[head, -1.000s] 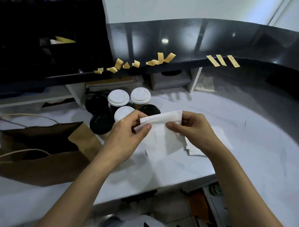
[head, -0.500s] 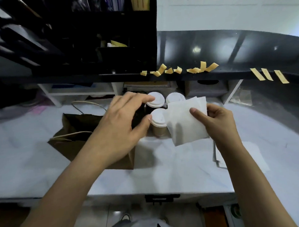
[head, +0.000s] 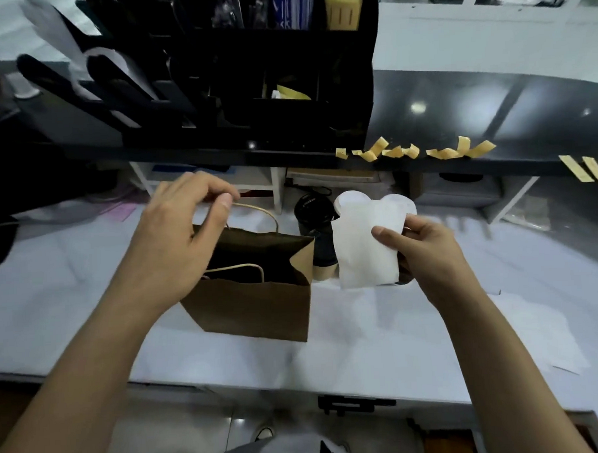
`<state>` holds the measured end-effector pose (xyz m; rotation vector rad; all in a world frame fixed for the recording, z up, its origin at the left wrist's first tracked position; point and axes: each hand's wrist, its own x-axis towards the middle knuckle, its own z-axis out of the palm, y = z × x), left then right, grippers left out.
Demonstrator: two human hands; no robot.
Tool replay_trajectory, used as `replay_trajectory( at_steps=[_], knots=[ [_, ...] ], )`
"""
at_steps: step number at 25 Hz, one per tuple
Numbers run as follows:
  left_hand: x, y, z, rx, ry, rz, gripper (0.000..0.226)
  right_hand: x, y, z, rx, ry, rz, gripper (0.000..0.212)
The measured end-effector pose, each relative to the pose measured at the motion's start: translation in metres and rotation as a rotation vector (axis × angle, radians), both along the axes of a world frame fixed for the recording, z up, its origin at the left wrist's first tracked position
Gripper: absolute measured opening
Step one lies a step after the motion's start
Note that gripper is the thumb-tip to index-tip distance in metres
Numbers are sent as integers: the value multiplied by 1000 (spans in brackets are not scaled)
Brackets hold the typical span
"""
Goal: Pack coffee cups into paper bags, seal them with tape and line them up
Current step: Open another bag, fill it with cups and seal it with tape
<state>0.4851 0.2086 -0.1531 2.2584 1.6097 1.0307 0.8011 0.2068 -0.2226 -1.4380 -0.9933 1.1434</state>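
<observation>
A brown paper bag (head: pixel 260 310) with string handles stands open on the white counter (head: pixel 382 353). My left hand (head: pixel 178 238) pinches the far handle of the bag above its mouth. My right hand (head: pixel 425 251) holds a white paper sheet (head: pixel 363 244) upright to the right of the bag. Behind the sheet stand coffee cups, one with a black lid (head: pixel 312 208) and two with white lids (head: pixel 349 198), mostly hidden by the paper.
Strips of tan tape (head: pixel 414 151) hang from the edge of the black upper counter (head: pixel 491 115). More white sheets (head: pixel 542 332) lie on the counter at the right. A black organiser (head: pixel 243 74) stands behind the bag.
My left hand let go of the white sheet and took the bag's handle. The bag went from lying flat to standing open. My right hand now holds the sheet alone.
</observation>
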Motion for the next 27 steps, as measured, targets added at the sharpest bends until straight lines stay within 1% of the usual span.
replay_trajectory(
  at_steps=[2, 4, 7, 8, 12, 14, 16, 18, 22, 27],
  knots=[
    [-17, 7, -8, -62, -34, 32, 14, -9, 2, 1, 4, -12, -22, 18],
    [-29, 16, -17, -120, -32, 19, 13, -18, 3, 3, 8, -26, -57, 15],
    [-42, 28, -32, -194, 75, -31, 10, -34, 6, 5, 30, -83, -106, 13],
    [-42, 30, -37, -224, 118, -35, 12, -37, 5, 7, 49, -109, -114, 13],
    [-52, 37, -51, -363, 218, -71, 33, -63, 4, 14, 177, -243, -141, 8],
    [-57, 40, -56, -385, 234, -121, 45, -79, 2, 17, 254, -320, -135, 12],
    [-59, 41, -58, -407, 246, -161, 57, -94, 2, 17, 304, -422, -120, 11],
    [-60, 43, -62, -421, 270, -200, 71, -110, 3, 15, 351, -468, -85, 11],
    [-63, 45, -73, -429, 298, -260, 92, -138, 0, 10, 398, -585, 23, 15],
    [-65, 41, -84, -426, 259, -284, 111, -154, -1, 6, 389, -850, 290, 21]
  ],
)
